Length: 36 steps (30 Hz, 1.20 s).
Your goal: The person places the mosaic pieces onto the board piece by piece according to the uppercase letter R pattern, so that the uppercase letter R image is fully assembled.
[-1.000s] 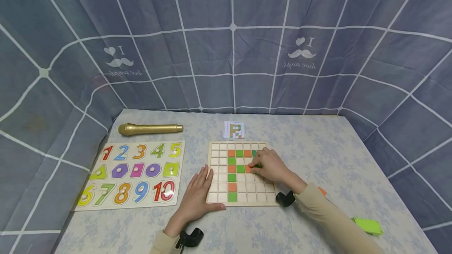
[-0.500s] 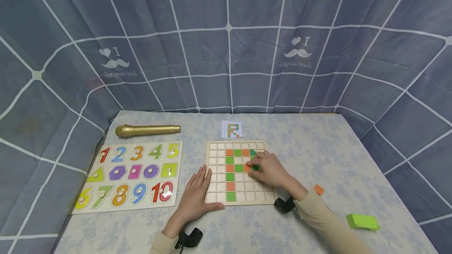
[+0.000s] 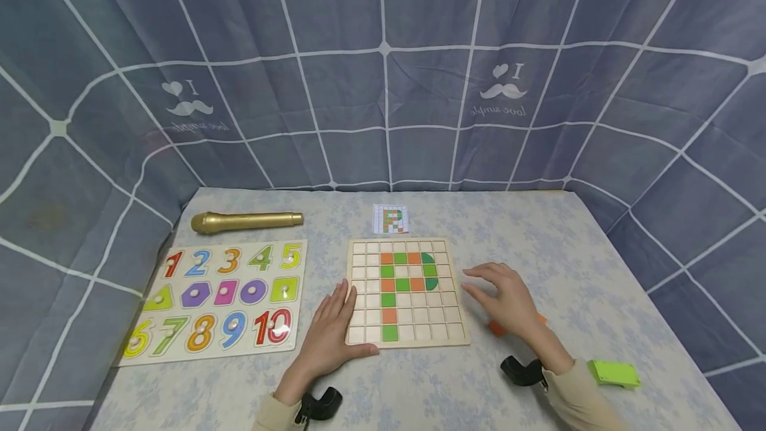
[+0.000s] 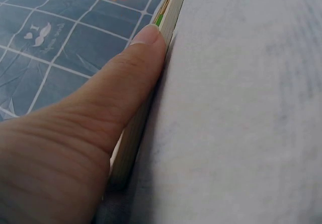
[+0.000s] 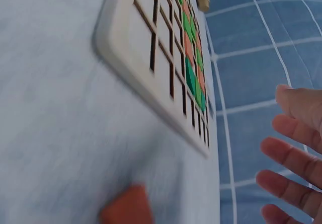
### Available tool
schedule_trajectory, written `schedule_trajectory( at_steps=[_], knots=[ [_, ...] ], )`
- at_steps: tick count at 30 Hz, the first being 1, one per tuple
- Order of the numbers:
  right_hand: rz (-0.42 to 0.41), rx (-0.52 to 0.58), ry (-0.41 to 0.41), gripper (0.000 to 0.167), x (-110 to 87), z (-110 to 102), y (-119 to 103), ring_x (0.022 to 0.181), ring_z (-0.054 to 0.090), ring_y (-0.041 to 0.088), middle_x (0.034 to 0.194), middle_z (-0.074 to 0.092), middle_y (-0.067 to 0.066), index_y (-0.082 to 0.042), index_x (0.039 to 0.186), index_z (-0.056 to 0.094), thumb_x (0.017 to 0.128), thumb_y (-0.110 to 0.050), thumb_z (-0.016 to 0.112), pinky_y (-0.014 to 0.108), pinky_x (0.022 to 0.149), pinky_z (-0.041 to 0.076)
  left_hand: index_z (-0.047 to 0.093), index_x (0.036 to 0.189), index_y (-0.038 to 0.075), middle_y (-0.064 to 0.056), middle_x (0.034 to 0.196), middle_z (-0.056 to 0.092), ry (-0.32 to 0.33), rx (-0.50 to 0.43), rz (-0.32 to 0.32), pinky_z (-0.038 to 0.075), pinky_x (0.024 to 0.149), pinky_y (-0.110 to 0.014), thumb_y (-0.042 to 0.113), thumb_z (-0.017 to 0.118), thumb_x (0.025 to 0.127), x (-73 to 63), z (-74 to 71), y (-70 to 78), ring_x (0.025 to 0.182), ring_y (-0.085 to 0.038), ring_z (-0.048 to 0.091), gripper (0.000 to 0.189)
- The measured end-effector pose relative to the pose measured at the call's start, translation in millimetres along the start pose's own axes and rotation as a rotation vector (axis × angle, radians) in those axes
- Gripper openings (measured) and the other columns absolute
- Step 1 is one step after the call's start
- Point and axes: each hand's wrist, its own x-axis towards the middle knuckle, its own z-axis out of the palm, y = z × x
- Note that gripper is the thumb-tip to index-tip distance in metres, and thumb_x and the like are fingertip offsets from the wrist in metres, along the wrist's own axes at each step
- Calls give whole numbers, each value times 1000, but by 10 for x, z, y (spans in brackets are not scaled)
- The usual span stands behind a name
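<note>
A wooden grid board (image 3: 439,332) lies on the table, with orange and green square tiles set in its cells. Rounded dark green pieces (image 3: 431,284) fill two corners of the pattern, which looks like a letter P. My left hand (image 3: 330,332) rests along the board's left edge, fingers straight and thumb against the near edge; the left wrist view shows the thumb (image 4: 121,88) touching that side. To the right of the board my right hand (image 3: 509,299) is held with fingers spread and nothing between them. Orange pieces (image 3: 496,328) lie on the table, partly hidden beneath it.
Behind the board lies a small pattern card (image 3: 391,219) showing a letter R. A number and shape puzzle (image 3: 227,353) is at the left, with a gold microphone (image 3: 247,221) behind it. A lime green block (image 3: 616,374) sits at the right, near the right sleeve.
My right hand has let go of the dark green rounded piece, now lying in its cell, and moved right off the board. The left hand stays at the board's edge.
</note>
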Motion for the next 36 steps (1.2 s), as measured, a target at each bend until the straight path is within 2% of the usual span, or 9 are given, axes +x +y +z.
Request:
schedule_trajectory(
  at_steps=[4,11,27,36],
  knots=[
    [50,-26,41,29,-138,-101,49,89,59,21,96,68,1,-8,100,75,74,-16,82,43,73,51,26,148,-3,-20,155,13,4,-1,0,9,113,-44,61,74,67,1,0,-2,142,-31,10,114],
    [110,-78,44,33,-319,-177,103,84,56,21,92,68,3,-6,98,75,69,-16,85,43,68,49,25,148,-4,-20,155,13,2,-1,3,8,113,-43,61,75,67,3,0,-2,142,-31,9,115],
    [179,-113,-98,36,-451,-194,195,79,56,19,84,67,-4,-11,91,77,63,-29,88,41,67,48,26,147,-4,-21,155,13,11,0,13,9,113,-44,61,74,67,3,-5,9,142,-31,10,114],
    [181,-174,-119,37,-520,-185,228,75,54,16,81,65,-7,-14,87,77,61,-36,88,40,65,44,26,147,-3,-20,155,13,8,2,10,9,113,-44,61,74,67,2,-7,11,142,-31,10,114]
  ],
)
